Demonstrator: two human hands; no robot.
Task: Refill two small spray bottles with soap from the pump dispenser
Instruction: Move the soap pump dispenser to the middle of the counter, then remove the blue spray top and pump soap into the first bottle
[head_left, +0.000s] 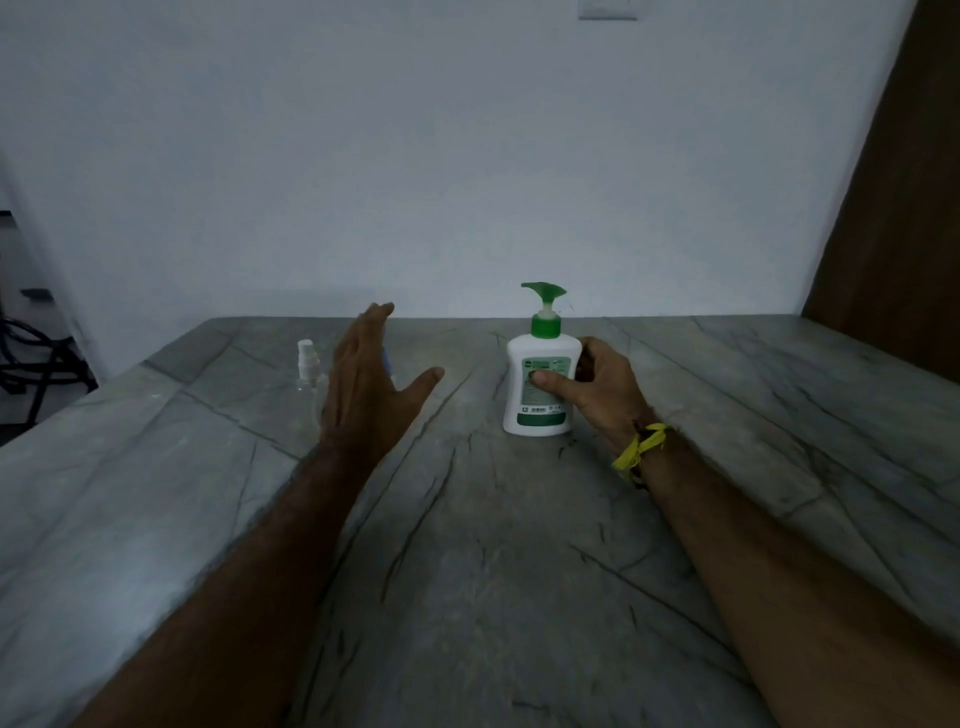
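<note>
A white pump dispenser (540, 384) with a green pump head stands upright on the grey stone table (467, 545). My right hand (597, 392) is wrapped around its right side, thumb across the label. A small clear spray bottle (307, 371) with a white top stands at the left. My left hand (371, 387) hovers open just right of it, fingers stretched forward and thumb out, holding nothing. A bit of blue (386, 364) shows behind my left hand; what it belongs to is hidden.
A pale wall rises right behind the table's far edge. A brown wooden panel (898, 197) stands at the right. Dark metal furniture legs (36, 358) show past the table's left edge. A yellow band (641, 449) is on my right wrist.
</note>
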